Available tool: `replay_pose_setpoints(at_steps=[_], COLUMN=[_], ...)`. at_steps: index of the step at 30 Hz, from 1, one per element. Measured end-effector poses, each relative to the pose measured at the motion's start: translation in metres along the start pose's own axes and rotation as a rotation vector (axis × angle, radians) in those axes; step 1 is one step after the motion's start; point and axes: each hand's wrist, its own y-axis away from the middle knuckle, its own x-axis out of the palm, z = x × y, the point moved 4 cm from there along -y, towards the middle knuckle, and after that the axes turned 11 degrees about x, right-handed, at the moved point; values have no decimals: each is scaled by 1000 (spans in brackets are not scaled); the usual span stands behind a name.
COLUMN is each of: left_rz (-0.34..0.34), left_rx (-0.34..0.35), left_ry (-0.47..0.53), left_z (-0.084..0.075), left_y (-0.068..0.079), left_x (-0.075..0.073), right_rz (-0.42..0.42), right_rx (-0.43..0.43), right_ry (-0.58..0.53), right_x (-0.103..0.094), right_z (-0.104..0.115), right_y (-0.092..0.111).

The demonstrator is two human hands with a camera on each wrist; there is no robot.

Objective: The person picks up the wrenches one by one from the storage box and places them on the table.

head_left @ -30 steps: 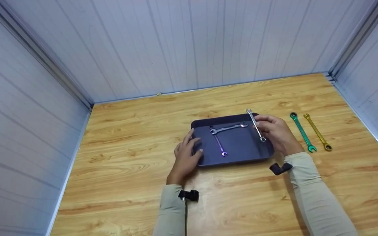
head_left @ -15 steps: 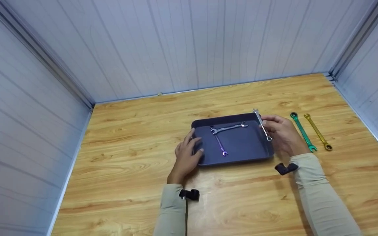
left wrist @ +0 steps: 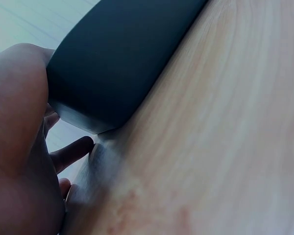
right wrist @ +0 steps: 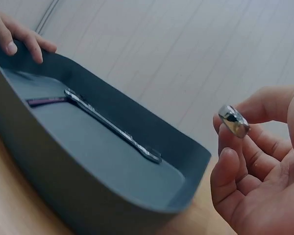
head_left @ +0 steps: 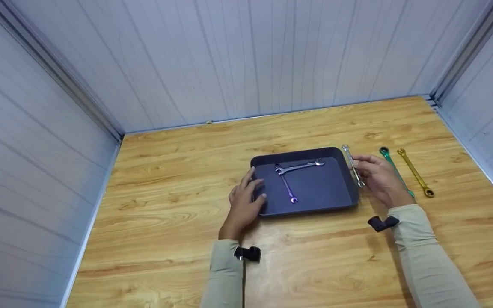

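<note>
In the head view my right hand [head_left: 379, 179] pinches a silver combination wrench [head_left: 353, 166] just off the right side of a dark grey tray [head_left: 315, 209]. The right wrist view shows this wrench [right wrist: 233, 121] end-on between thumb and fingers. My left hand [head_left: 242, 205] grips the tray's left wall, with some fingers over the rim and others outside. Inside the tray lie a silver wrench [head_left: 300, 167], nearly crosswise, and a purple wrench [head_left: 288, 188] whose upper end meets it. The left wrist view has the left hand [left wrist: 19, 142] against the tray's outer corner.
On the wooden table [head_left: 169, 205], right of the right hand, lie a green ratcheting wrench [head_left: 394, 167], partly hidden by that hand, and a yellow one [head_left: 416, 173]. Pale panel walls [head_left: 246, 60] enclose the table at the back and both sides.
My right hand has carried the silver wrench rightward, from above the tray to beyond its right rim, and now covers part of the green wrench. The left hand and tray stay put.
</note>
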Motion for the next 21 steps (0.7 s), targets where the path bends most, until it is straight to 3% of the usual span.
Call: replay_pose_setpoints(at_steps=[21], left_rz=[2], left_rx=[-12], left_ry=[-8], left_z=[1], left_y=[1], left_x=[1], right_rz=[-19], right_rx=[78], right_ry=[-104], right_x=[-39], right_z=[-8], right_y=[4])
